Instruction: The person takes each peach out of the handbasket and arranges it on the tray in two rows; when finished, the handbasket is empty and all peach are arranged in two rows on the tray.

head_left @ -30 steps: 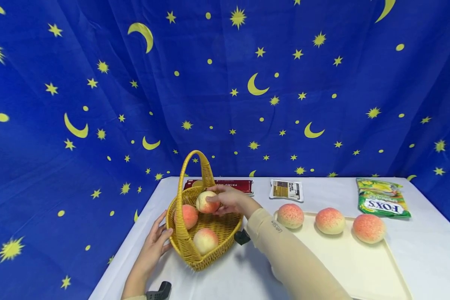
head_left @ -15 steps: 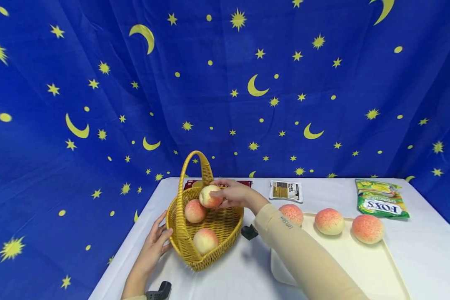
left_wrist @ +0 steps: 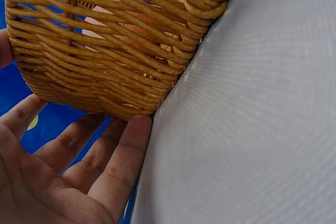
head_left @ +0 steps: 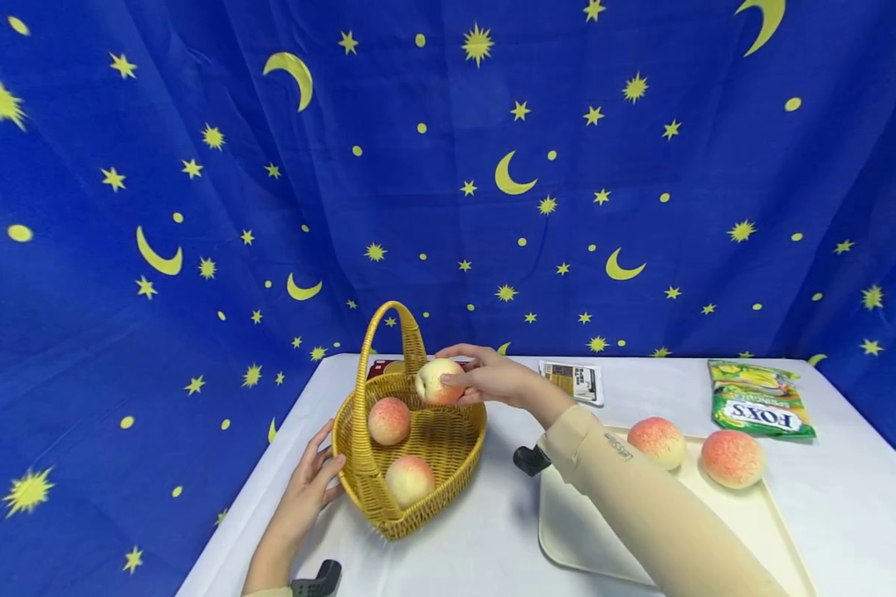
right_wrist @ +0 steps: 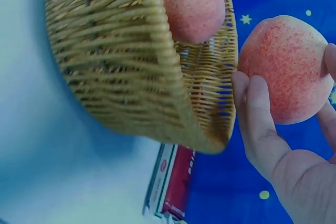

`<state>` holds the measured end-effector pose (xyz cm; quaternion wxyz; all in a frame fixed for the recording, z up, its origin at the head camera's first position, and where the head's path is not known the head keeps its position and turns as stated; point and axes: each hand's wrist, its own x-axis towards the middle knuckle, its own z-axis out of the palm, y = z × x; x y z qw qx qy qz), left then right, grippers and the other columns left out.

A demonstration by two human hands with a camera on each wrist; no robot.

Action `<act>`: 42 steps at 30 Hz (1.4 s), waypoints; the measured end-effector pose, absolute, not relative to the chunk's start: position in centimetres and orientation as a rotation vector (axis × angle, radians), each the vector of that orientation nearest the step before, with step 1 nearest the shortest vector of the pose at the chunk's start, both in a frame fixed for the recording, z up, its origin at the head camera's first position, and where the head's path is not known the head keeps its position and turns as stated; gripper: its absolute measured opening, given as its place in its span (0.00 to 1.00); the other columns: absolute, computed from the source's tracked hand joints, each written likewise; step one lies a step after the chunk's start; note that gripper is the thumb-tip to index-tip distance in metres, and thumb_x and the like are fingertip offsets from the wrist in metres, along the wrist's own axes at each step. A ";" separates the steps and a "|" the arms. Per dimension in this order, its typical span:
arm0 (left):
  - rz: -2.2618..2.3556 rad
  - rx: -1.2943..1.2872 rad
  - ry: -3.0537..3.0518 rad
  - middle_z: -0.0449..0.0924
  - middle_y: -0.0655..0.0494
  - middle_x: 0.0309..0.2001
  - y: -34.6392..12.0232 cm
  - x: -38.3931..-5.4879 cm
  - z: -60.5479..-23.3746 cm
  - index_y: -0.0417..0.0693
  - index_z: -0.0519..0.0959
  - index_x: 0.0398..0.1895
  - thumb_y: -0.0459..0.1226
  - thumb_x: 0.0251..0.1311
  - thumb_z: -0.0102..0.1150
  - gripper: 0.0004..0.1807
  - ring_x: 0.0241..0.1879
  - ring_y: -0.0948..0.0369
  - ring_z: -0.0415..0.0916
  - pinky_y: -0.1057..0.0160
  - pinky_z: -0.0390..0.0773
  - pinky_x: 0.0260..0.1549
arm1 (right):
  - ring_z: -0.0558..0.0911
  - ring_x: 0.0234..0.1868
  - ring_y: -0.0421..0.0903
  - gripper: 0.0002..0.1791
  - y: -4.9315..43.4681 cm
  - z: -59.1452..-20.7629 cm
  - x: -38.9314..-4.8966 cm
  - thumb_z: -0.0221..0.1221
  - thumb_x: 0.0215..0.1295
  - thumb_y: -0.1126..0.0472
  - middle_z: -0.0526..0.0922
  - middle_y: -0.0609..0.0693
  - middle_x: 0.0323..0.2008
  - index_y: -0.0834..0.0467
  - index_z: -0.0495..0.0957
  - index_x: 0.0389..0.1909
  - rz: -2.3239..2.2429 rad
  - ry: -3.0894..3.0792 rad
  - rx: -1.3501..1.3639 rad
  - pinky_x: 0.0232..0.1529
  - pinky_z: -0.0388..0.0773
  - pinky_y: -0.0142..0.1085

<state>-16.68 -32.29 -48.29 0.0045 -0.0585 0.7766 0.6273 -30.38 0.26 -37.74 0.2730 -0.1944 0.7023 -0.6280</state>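
Observation:
My right hand (head_left: 493, 377) grips a pale yellow and pink peach (head_left: 439, 382) above the back right rim of a heart-shaped wicker basket (head_left: 451, 435). In the right wrist view, fingers and thumb surround the peach (right_wrist: 289, 72), raised beside the basket's rim. Two more peaches lie inside the basket: a redder peach (head_left: 390, 421) near the back and a paler peach (head_left: 410, 480) toward the front. My left hand (head_left: 306, 481) touches the basket's left outer side. Its extended fingertips meet the woven wall (left_wrist: 105, 61) in the left wrist view.
A cream tray (head_left: 590, 531) on the right bears two visible peaches, partly behind the right forearm. Along the back lie a red package (head_left: 381, 366), a small packet (head_left: 586, 383) and a green FOX'S bag (head_left: 762, 398). The basket's handle (head_left: 366, 356) arches upward.
My right hand has lifted the peach and carried it rightward toward the basket's back rim. The redder peach inside has shifted slightly right. The forearm now covers another tray peach. My left hand stays put.

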 end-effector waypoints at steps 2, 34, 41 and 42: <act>1.962 -0.179 2.437 0.56 0.34 0.83 -32.3 -16.7 -48.3 0.64 0.46 0.90 0.47 0.84 0.51 0.39 0.77 0.42 0.66 0.50 0.85 0.63 | 0.84 0.49 0.48 0.29 0.9 -37.6 -30.1 0.60 0.79 0.66 0.78 0.62 0.60 0.57 0.69 0.78 -1.686 1.902 -0.542 0.52 0.89 0.39; 1.972 -0.163 2.435 0.56 0.33 0.83 -32.2 -16.7 -48.2 0.63 0.46 0.90 0.46 0.84 0.50 0.39 0.77 0.42 0.67 0.55 0.87 0.61 | 0.87 0.53 0.47 0.33 14.1 -38.6 -25.7 0.65 0.75 0.63 0.76 0.61 0.67 0.58 0.68 0.78 -1.592 2.052 -0.898 0.56 0.89 0.40; 1.969 -0.172 2.434 0.56 0.32 0.83 -32.3 -16.8 -48.4 0.63 0.45 0.90 0.46 0.84 0.50 0.39 0.77 0.41 0.65 0.52 0.86 0.62 | 0.83 0.60 0.41 0.31 16.1 -40.4 -24.1 0.63 0.76 0.65 0.77 0.56 0.69 0.63 0.68 0.76 -1.580 2.070 -1.022 0.60 0.83 0.33; 1.968 -0.174 2.433 0.56 0.32 0.83 -32.3 -16.9 -48.4 0.63 0.45 0.90 0.46 0.84 0.50 0.39 0.77 0.41 0.65 0.52 0.86 0.62 | 0.83 0.60 0.42 0.31 16.4 -40.7 -23.8 0.63 0.76 0.66 0.77 0.56 0.69 0.64 0.68 0.77 -1.582 2.052 -1.026 0.60 0.83 0.33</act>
